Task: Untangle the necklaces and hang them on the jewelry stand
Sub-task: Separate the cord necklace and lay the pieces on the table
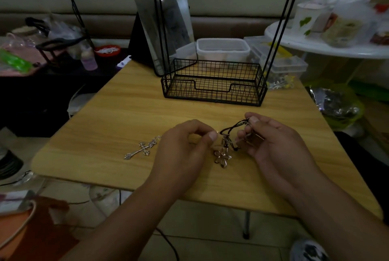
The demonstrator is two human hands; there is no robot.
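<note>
While both hands pinch the tangle at the worktop's [130, 100] near middle, the dark cord [232, 127] runs left-right between left hand [185, 147] and right hand [271, 140]; flower pendant [222, 156] dangles between, cross pendant [140, 150] left, jewelry stand [212, 83] far.

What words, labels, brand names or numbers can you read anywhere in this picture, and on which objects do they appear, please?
None can be read.
White cup on the side table: only green leaf-like marks, no lettering to make out.
Packets beside it: print too blurred to read.
Small bottle at the left: no label legible.
</note>
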